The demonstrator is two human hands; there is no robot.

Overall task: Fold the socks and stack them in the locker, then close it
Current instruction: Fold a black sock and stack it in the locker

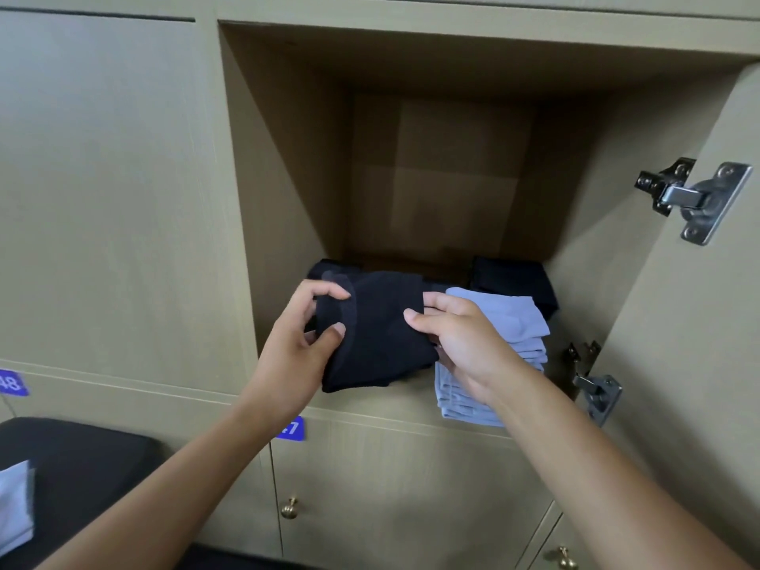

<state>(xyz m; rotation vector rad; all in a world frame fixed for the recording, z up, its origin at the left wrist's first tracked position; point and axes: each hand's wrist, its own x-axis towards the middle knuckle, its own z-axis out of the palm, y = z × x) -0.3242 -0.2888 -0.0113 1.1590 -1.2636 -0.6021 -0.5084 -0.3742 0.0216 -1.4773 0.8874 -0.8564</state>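
Pinched from both sides by left hand and right hand: folded black sock, over the front edge of the open locker floor. Beside it at front right, touching the right hand, stacked light-blue socks; behind, more dark socks. Above, plenty of open room; door swung wide right.

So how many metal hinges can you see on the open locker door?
2. The upper hinge sits high on the door's inner edge at right; the lower hinge sits near the locker's bottom right corner, beside the light blue sock stack.
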